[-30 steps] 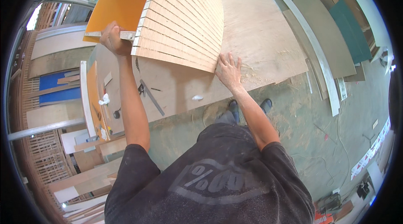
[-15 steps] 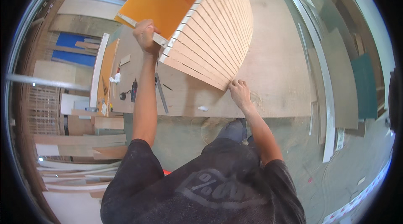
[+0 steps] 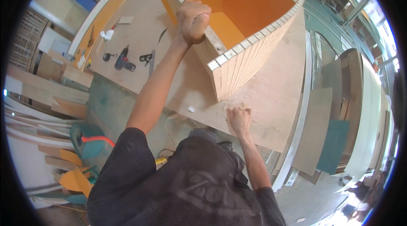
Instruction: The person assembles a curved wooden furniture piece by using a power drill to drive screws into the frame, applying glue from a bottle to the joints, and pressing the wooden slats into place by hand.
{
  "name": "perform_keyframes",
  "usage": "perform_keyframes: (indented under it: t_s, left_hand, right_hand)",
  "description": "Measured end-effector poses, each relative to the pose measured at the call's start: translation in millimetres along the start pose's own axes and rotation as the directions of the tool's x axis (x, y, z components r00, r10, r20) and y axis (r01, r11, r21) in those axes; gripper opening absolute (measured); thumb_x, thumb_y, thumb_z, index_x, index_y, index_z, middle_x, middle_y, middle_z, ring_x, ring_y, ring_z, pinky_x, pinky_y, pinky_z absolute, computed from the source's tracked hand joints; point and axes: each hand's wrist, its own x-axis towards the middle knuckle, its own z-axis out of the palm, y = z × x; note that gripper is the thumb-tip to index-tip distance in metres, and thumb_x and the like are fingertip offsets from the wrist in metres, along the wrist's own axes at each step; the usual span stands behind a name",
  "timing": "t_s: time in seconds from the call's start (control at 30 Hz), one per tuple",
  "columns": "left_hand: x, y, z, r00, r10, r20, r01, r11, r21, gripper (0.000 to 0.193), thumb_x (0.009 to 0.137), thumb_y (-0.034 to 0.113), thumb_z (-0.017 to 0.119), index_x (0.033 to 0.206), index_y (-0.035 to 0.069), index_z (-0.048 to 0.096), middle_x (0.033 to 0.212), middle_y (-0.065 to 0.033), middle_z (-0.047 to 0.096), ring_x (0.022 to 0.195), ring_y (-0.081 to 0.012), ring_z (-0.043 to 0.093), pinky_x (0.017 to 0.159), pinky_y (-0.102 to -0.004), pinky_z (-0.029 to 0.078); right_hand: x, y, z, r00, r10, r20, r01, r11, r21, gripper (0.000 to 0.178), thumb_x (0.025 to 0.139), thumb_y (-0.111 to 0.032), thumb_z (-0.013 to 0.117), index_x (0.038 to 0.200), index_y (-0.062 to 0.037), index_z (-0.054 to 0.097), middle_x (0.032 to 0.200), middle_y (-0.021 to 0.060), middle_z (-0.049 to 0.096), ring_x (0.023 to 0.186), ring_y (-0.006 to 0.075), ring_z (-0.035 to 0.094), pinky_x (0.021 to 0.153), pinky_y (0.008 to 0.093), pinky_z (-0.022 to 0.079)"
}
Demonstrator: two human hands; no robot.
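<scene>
A large curved wooden box (image 3: 243, 73) stands tilted on the wooden worktable (image 3: 271, 120). Its outer face is pale and scored with many parallel slots, while its inside is orange. My left hand (image 3: 193, 22) is closed over the top edge of the box's near panel, thumb on the near side. Just below the box's low front corner, my right hand (image 3: 238, 120) is curled into a fist by some sawdust on the tabletop. It is a little apart from the box, and nothing shows in its fingers.
A cordless drill (image 3: 124, 60), a tape measure (image 3: 107, 57) and a metal square (image 3: 151, 63) lie on the table's left. A small white piece (image 3: 191, 109) sits near its front edge. Boards (image 3: 311, 128) lean at the right; a green bin (image 3: 85, 141) stands lower left.
The box has tipped so that its orange inside shows more and its slotted face less. My left hand keeps hold of its edge. My right hand has come off the lower corner and curled.
</scene>
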Motion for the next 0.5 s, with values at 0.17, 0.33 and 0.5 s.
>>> perform_keyframes:
  t_s: [0.17,0.33,0.5]
  left_hand:
    - [4,0,2,0.999,-0.01,0.045,0.007,0.997,0.075,0.025,0.079,0.02,0.047,0.058,0.006,0.043,0.056,-0.0078,0.044,0.053,-0.0245,0.041,0.067,-0.0377,0.035]
    - [-8,27,-13,0.981,-0.194,-0.01,0.192,0.978,-0.086,0.022,0.089,0.023,0.05,0.088,0.009,0.066,0.109,-0.009,0.072,0.102,-0.0221,0.064,0.103,-0.0386,0.041]
    - [-37,117,-19,0.908,-0.418,0.001,0.373,0.809,-0.454,0.047,0.091,0.035,0.066,0.126,0.004,0.061,0.141,-0.0197,0.059,0.139,-0.0374,0.05,0.113,-0.0491,0.039]
  right_hand:
    - [6,-62,39,0.973,-0.184,0.137,0.132,0.937,0.324,0.053,0.089,-0.027,0.075,0.131,-0.0026,0.054,0.134,0.0228,0.057,0.114,0.0444,0.063,0.098,0.0533,0.051]
    - [27,-102,60,0.955,-0.237,0.177,0.143,0.894,0.424,0.085,0.085,-0.035,0.079,0.153,-0.0085,0.035,0.148,0.0239,0.046,0.127,0.0464,0.056,0.102,0.0544,0.05]
    - [43,-115,71,0.959,-0.205,0.197,0.111,0.907,0.406,0.082,0.084,-0.033,0.079,0.154,-0.0134,0.04,0.146,0.0179,0.051,0.126,0.042,0.058,0.099,0.051,0.053]
